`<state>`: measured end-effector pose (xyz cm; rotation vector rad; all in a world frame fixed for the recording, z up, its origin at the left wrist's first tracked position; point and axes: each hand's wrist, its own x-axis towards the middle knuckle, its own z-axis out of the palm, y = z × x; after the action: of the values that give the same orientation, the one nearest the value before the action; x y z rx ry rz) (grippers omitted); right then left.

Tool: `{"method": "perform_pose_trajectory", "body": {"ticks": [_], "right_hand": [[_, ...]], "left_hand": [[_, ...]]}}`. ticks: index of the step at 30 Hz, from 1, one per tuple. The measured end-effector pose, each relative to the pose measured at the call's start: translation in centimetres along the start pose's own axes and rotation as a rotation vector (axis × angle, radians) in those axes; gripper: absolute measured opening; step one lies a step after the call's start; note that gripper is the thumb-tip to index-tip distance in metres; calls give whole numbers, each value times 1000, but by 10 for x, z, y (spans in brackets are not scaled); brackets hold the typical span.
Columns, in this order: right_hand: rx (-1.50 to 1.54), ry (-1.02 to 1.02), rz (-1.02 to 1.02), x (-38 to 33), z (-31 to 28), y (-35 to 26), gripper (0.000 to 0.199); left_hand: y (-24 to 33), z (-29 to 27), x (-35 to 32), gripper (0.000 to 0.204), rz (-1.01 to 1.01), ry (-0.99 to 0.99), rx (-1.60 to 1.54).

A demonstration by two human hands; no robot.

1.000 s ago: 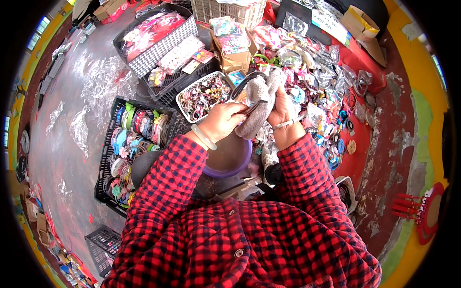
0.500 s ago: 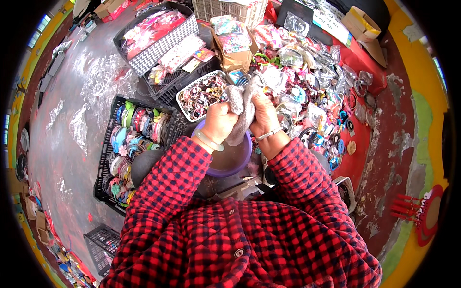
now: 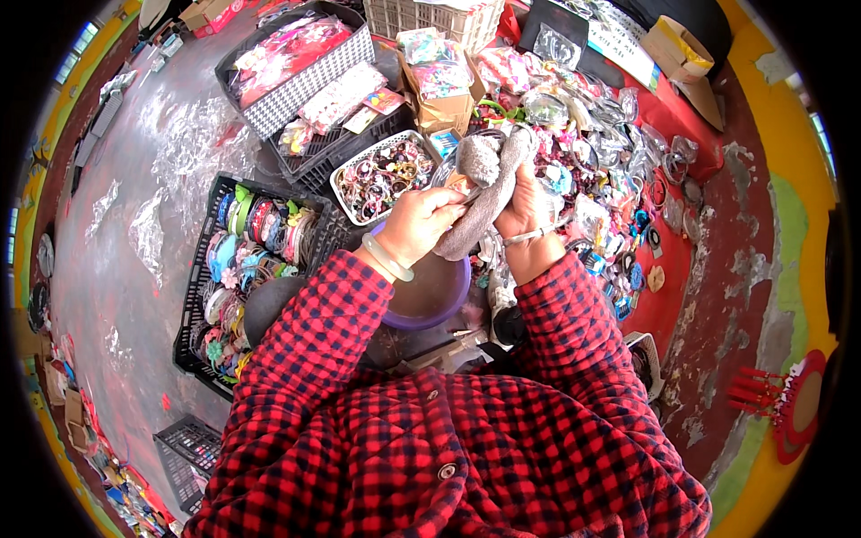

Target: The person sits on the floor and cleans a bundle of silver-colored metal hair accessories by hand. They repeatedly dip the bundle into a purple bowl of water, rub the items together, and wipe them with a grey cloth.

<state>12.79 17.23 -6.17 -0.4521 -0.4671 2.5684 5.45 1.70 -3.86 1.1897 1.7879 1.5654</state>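
Note:
A grey cloth (image 3: 489, 211) hangs twisted between my hands, above a purple basin (image 3: 465, 289) holding murky water. My right hand (image 3: 527, 211) grips the cloth from its right side, with the upper part draped over the fingers. From the left, my left hand (image 3: 417, 224) pinches at the cloth's middle, fingers pressed together. A rounded, fuzzy grey lump (image 3: 478, 160) bulges beside the cloth's upper end; whether it belongs to the same cloth I cannot tell. Just beyond my left hand sits a white basket (image 3: 345, 199) of hair ties and small bands.
A black crate (image 3: 188, 332) of colourful headbands stands at the left. Packaged accessories (image 3: 583, 152) spread over red cloth at the right. Further off are a patterned bin (image 3: 309, 85), a cardboard box (image 3: 444, 112) and a beige woven basket (image 3: 475, 25).
Both hands have shifted right, the right one more, so they are further apart. The cloth has turned and its fuzzy rounded part now shows more fully.

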Motion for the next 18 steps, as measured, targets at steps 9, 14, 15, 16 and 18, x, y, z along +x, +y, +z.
{"method": "perform_pose_trajectory", "body": {"ticks": [9,14,15,16,18], "right_hand": [[-80,-140,43,-26,35,22,27],[-182,-135,-18,-16,10,39,28],[-185,-135,1,-16,10,35,27],[-229,-120,11,-13,9,28,27],[-267,-66,-10,-11,15,15,24]], "left_hand": [[-5,8,-2,14,-70,180,-52],[-22,2,3,15,-71,197,-74],[-22,-3,5,16,-105,147,-7],[-22,-6,7,16,-53,121,-35],[-21,-19,10,16,-125,131,88]]}}
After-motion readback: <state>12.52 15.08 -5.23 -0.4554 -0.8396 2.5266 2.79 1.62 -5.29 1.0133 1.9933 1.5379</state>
